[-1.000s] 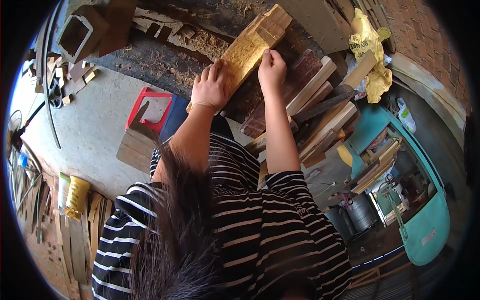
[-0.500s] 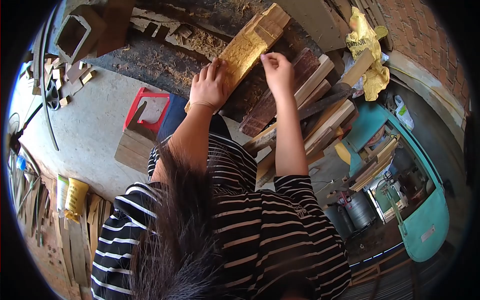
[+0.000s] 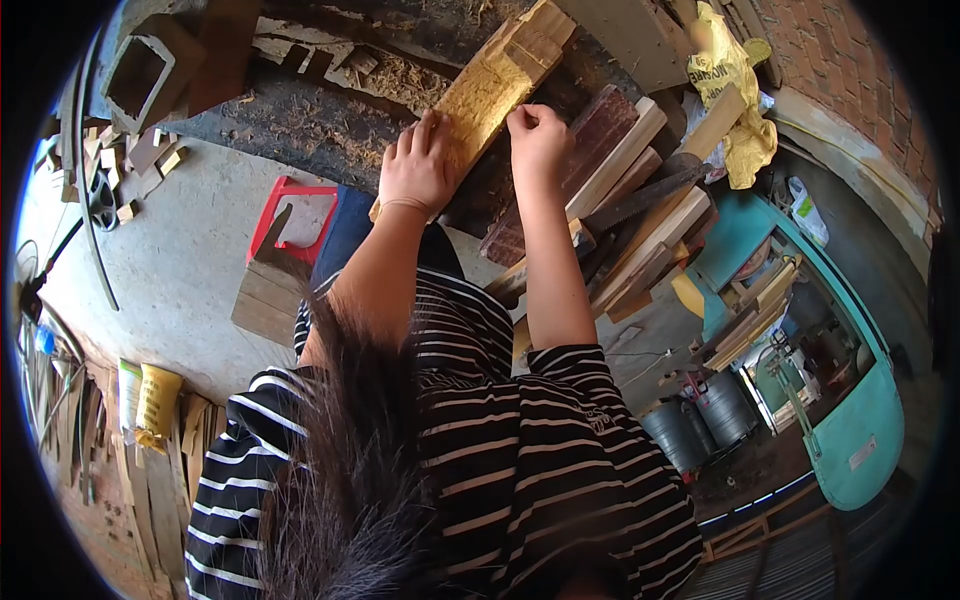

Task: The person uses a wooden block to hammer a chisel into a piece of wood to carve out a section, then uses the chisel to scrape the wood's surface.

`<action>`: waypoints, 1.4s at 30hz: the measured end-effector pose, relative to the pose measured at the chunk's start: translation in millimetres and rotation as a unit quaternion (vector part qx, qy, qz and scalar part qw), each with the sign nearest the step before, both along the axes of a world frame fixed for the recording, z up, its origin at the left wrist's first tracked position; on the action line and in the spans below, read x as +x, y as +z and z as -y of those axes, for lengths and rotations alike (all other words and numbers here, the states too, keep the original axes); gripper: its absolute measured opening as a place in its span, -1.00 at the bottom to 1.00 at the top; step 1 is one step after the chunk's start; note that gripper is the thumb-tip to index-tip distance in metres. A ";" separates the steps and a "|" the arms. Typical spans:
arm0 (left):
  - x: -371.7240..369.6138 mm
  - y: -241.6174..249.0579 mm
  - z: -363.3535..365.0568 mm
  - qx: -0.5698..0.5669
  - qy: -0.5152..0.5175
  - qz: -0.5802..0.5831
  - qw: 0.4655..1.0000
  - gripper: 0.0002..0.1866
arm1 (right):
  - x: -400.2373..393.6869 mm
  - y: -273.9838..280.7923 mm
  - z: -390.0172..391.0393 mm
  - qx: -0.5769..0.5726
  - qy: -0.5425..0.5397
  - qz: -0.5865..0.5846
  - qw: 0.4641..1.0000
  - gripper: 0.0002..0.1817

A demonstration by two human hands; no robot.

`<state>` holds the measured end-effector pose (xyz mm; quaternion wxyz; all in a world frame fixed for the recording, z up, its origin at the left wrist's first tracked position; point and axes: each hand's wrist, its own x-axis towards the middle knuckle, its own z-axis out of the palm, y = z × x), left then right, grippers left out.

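Note:
A wooden board [image 3: 487, 98] with a bright yellowish, rough-looking face lies slanted across the dark workbench [image 3: 300, 140]. My left hand [image 3: 416, 168] rests on the board's near part, fingers stretched out flat over its left side. Beside the board's right edge is my right hand [image 3: 540, 145], its thumb and fingers pinched together. Whatever is between those fingertips, if anything, is too small to make out. A dark reddish wood block [image 3: 600, 135] lies just right of my right hand.
Wood shavings [image 3: 395, 85] litter the bench. Wood strips [image 3: 625, 160] and a saw blade [image 3: 650, 195] lie to the right. A red plastic stool [image 3: 262, 232] stands below left, a teal machine [image 3: 850, 440] at the right. A yellow sack [image 3: 745, 140] lies by the brick wall.
My right hand has shifted slightly left along the board's right edge, still pinched. My left hand stays flat on the board. The whole view has tilted a little.

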<state>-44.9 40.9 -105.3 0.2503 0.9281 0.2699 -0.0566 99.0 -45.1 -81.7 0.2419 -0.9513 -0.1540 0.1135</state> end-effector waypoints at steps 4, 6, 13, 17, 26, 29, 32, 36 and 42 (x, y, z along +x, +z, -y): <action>-0.2 -1.3 1.1 0.005 0.003 0.007 1.000 -0.40 | 2.0 -4.9 -1.2 0.009 0.033 0.028 0.999 -0.90; -0.5 -1.6 0.4 0.006 0.006 0.016 1.000 -0.40 | 3.2 -6.7 0.9 0.008 0.045 0.038 0.998 -0.90; -0.8 -2.2 0.4 0.006 0.004 0.012 1.000 -0.39 | 27.4 6.0 17.1 0.024 -0.037 -0.034 0.998 -0.85; -0.5 -1.4 0.7 0.008 0.002 0.010 1.000 -0.38 | 11.8 4.9 13.6 0.077 0.039 -0.061 0.994 -0.74; 0.0 -1.2 0.4 0.012 0.006 0.021 1.000 -0.40 | -12.3 -6.8 8.2 0.034 0.065 0.095 0.993 -0.89; -0.8 -2.4 0.5 0.012 0.003 0.022 1.000 -0.40 | -7.2 -8.3 7.6 0.024 0.078 0.097 0.992 -0.93; -0.6 -2.6 0.7 0.013 0.003 0.018 1.000 -0.39 | -3.0 -6.6 6.7 0.017 0.095 0.086 0.992 -0.92; 0.2 -2.9 -0.4 0.002 0.001 0.017 1.000 -0.38 | -6.4 -10.1 3.5 0.017 0.084 0.099 0.991 -0.90; 0.5 -1.9 -0.2 0.001 -0.007 0.008 1.000 -0.37 | 63.2 -3.6 22.4 0.095 -0.183 0.165 0.965 -0.90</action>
